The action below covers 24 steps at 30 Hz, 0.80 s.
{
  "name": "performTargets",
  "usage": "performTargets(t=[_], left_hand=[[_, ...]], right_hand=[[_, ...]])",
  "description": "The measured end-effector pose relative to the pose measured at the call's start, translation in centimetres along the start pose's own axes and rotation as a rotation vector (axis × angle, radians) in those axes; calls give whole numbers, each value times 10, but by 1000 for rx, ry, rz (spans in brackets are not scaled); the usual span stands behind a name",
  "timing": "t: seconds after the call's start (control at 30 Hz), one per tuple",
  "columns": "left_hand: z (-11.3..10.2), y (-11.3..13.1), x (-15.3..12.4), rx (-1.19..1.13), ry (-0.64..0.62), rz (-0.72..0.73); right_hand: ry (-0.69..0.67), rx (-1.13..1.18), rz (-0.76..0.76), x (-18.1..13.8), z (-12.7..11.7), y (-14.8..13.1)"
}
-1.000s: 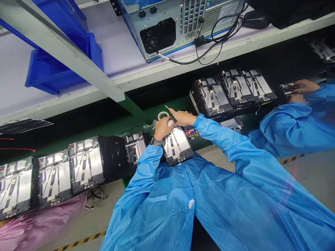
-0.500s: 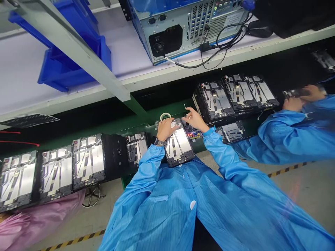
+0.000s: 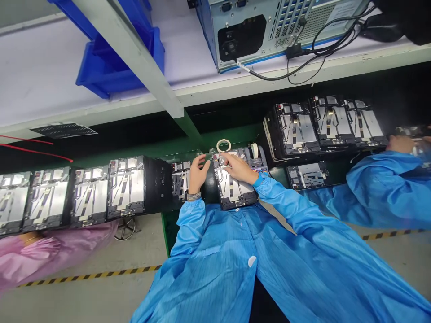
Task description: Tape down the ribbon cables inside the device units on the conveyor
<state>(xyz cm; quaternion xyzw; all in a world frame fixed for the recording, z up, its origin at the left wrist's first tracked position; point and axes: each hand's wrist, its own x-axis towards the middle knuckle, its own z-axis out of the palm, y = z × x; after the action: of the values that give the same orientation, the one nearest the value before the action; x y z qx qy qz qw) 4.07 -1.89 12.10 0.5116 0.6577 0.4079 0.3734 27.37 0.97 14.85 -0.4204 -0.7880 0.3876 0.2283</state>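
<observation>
An opened tablet-like device (image 3: 234, 186) with a metal back and dark ribbon strips lies on the green bench in front of me. My right hand (image 3: 237, 168) rests on its upper edge, and the fingertips hide whatever is under them. My left hand (image 3: 198, 172) is raised beside the device's left side, fingers apart, holding nothing. A roll of clear tape (image 3: 223, 145) lies just beyond the device, and a tape dispenser roll (image 3: 255, 151) stands to its right.
Rows of similar opened devices (image 3: 126, 186) line the bench on both sides. A co-worker's hand (image 3: 400, 144) and blue sleeve (image 3: 384, 188) work at the right. Above are a shelf beam (image 3: 134, 54), a computer case (image 3: 266, 31) and blue bins (image 3: 114, 67).
My left hand has lifted off the device and moved left. My right hand has come down and left onto the device's upper edge. The whole view has shifted slightly.
</observation>
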Motion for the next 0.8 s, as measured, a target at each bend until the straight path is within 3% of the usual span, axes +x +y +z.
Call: performTargets(t=[0.2, 0.33, 0.53, 0.8], left_hand=[[24, -20, -21, -140, -41, -69], [33, -21, -17, -253, -47, -111], [40, -22, -10, -349, -27, -145], [46, -29, -3, -331, -11, -181]], right_hand=[[-57, -16, -71, 33, 1, -1], [-122, -103, -69, 46, -4, -6], [-142, -149, -194, 53, -4, -11], [-124, -73, -85, 49, 1, 2]])
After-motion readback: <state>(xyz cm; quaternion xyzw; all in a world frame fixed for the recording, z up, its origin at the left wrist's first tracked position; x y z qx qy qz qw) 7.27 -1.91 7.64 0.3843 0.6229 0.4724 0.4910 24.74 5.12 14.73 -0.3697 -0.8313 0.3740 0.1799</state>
